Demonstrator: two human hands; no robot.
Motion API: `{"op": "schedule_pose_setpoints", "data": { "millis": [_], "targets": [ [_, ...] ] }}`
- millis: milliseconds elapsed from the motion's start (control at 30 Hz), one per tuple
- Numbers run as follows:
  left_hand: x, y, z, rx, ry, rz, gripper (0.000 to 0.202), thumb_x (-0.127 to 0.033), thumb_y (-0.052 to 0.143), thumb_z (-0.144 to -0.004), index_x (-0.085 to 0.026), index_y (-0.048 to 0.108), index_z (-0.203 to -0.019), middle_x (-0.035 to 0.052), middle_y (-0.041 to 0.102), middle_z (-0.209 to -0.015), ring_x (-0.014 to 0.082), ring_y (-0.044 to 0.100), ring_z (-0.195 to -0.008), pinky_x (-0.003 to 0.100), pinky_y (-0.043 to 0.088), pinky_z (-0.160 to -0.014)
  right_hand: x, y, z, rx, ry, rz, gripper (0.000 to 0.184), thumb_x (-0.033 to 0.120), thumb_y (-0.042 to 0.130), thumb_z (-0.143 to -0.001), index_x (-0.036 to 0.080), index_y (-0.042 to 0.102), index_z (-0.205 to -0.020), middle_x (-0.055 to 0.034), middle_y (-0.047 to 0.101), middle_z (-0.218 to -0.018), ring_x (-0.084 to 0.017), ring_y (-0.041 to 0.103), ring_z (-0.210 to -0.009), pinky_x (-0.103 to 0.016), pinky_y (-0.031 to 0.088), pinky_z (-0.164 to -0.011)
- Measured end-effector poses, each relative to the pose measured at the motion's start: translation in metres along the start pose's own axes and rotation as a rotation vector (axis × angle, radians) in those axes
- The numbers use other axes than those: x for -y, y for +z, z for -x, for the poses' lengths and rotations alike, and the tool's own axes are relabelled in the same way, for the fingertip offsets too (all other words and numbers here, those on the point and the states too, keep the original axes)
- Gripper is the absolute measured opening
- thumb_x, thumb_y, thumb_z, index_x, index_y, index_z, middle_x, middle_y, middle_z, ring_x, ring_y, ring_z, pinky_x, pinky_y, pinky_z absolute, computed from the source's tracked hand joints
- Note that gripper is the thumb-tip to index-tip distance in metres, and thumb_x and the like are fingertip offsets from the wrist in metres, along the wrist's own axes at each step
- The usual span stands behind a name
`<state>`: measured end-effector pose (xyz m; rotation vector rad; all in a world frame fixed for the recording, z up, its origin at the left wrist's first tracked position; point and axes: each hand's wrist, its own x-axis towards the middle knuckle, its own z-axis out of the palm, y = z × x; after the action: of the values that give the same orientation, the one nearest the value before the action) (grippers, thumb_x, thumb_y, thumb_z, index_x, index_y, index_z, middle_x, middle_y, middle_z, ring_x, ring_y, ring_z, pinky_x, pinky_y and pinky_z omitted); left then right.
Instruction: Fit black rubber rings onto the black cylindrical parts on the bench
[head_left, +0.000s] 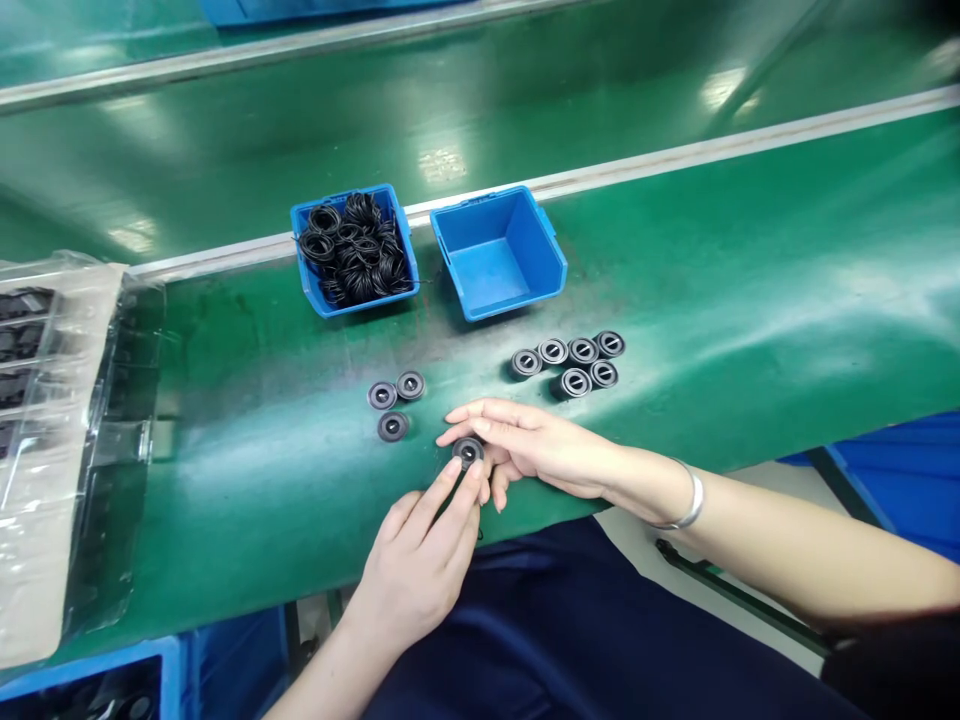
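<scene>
A small black round part (468, 453) with a recessed, slotted centre is held between my hands near the table's front edge. My left hand (420, 560) is closed on it from below, two fingertips against its near rim, its thumb hidden. My right hand (532, 445) curves around its right and far side; the thumb and forefinger reach past its top, and the lower fingers are curled. To the left stand three similar black round parts (393, 427). Several black cylinders (575, 383) with slotted tops are grouped beyond my right hand. A thin dark loop hangs below my left fingers.
A blue bin (315, 300) full of black cable coils (360, 250) stands behind, beside an empty blue bin (491, 275). Clear plastic trays (112, 450) with black pieces are at the left. A blue crate (171, 675) sits below the green table (262, 520).
</scene>
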<state>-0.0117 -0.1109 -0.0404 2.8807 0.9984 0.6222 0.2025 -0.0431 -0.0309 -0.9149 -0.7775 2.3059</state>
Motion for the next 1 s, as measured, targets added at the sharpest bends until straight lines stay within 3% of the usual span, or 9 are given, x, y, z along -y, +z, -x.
{"op": "schedule_pose_setpoints", "data": {
  "millis": [100,333,600,767,900,1000],
  "targets": [
    [-0.002,0.002,-0.001,-0.019,-0.015,-0.015,0.03,-0.006,0.047,-0.098,-0.011,0.069,-0.118,0.0092,0.055,-0.146,0.0264,0.05,-0.137,0.036,0.042,-0.09,0.0,0.0,0.001,-0.004,-0.001,-0.017,0.027,0.035,0.054,-0.102,0.016,0.054,-0.121,-0.0174,0.056,-0.138,-0.013,0.07,-0.073,-0.03,0.063,-0.06],
    [0.0,0.006,0.005,-0.021,-0.013,0.041,0.032,-0.005,0.044,-0.097,-0.007,0.067,-0.12,0.0161,0.052,-0.147,0.0282,0.047,-0.14,0.039,0.041,-0.098,-0.001,0.0,0.001,0.007,-0.021,-0.024,0.029,0.037,0.053,-0.102,0.016,0.053,-0.121,-0.0177,0.057,-0.137,-0.012,0.07,-0.072,-0.028,0.063,-0.06],
    [-0.002,0.004,0.0,-0.011,-0.014,0.022,0.033,-0.005,0.044,-0.097,-0.006,0.067,-0.12,0.016,0.059,-0.141,0.0297,0.049,-0.138,0.04,0.041,-0.098,-0.007,-0.011,0.003,0.132,-0.104,0.049,0.036,0.024,0.063,-0.097,0.019,0.051,-0.13,-0.016,0.048,-0.146,-0.012,0.069,-0.083,-0.027,0.062,-0.068],
    [0.001,0.004,0.002,-0.03,-0.042,0.031,0.032,-0.005,0.043,-0.097,-0.006,0.067,-0.119,0.0161,0.057,-0.143,0.0286,0.05,-0.137,0.04,0.04,-0.1,-0.005,-0.008,0.003,0.1,-0.052,0.084,0.036,0.028,0.06,-0.099,0.018,0.052,-0.132,-0.0144,0.057,-0.131,-0.013,0.069,-0.084,-0.026,0.061,-0.066],
    [0.009,0.003,0.002,-0.084,-0.114,-0.014,0.031,-0.004,0.047,-0.095,-0.006,0.067,-0.119,0.0165,0.057,-0.143,0.0279,0.052,-0.135,0.04,0.039,-0.104,0.001,0.002,0.0,0.017,-0.069,0.171,0.04,0.031,0.058,-0.1,0.021,0.046,-0.136,-0.0142,0.056,-0.131,-0.015,0.07,-0.084,-0.028,0.06,-0.063],
    [0.015,0.002,0.001,-0.11,-0.152,-0.048,0.027,-0.004,0.052,-0.094,-0.006,0.067,-0.116,0.0167,0.059,-0.141,0.0278,0.055,-0.132,0.041,0.037,-0.107,0.007,0.009,-0.006,-0.125,-0.177,0.398,0.037,0.034,0.052,-0.102,0.018,0.046,-0.135,-0.0087,0.067,-0.101,-0.014,0.067,-0.072,-0.03,0.058,-0.064]
  ]
}}
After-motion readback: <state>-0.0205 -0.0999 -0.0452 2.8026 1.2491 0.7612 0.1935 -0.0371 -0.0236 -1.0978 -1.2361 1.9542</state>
